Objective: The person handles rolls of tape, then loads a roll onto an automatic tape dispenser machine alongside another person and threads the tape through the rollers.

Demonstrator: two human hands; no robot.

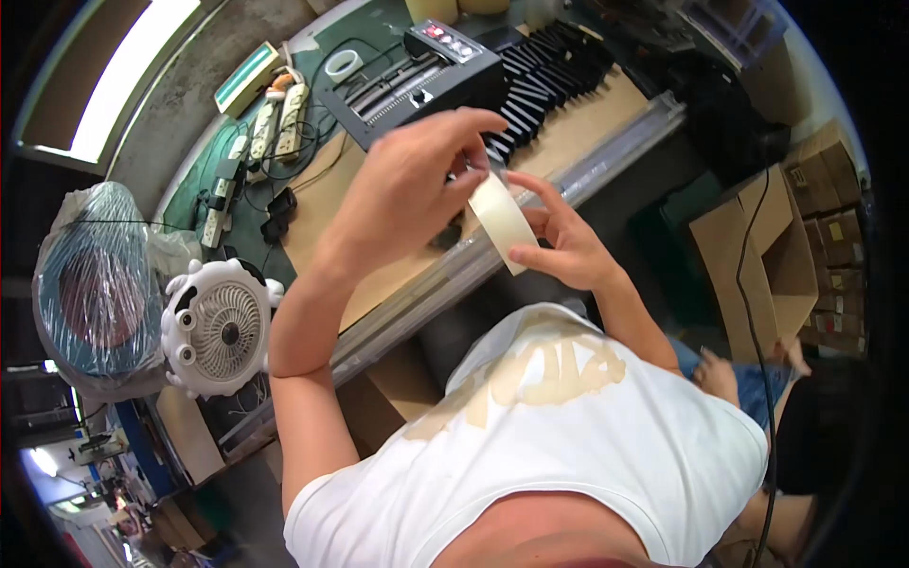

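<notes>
A roll of pale cream tape [503, 220] is held up near the table's front edge. My right hand [568, 241] is closed on it, with the thumb on its lower end and the fingers around its far side. At the roll's upper end is my left hand [407, 189]. Its thumb and a curled finger pinch at the tape there, while the index finger reaches out above. Behind the hands stands a black machine [417, 80] with a control panel. Beside it lies a long pleated stack of black strips [549, 80].
Power strips [291, 123] and cables lie at the table's left, near a white fan [225, 327] and a plastic-wrapped roll [99, 293]. A clear-covered rail [606, 156] edges the table. An open carton [757, 265] stands right; another person's hand [717, 376] shows below it.
</notes>
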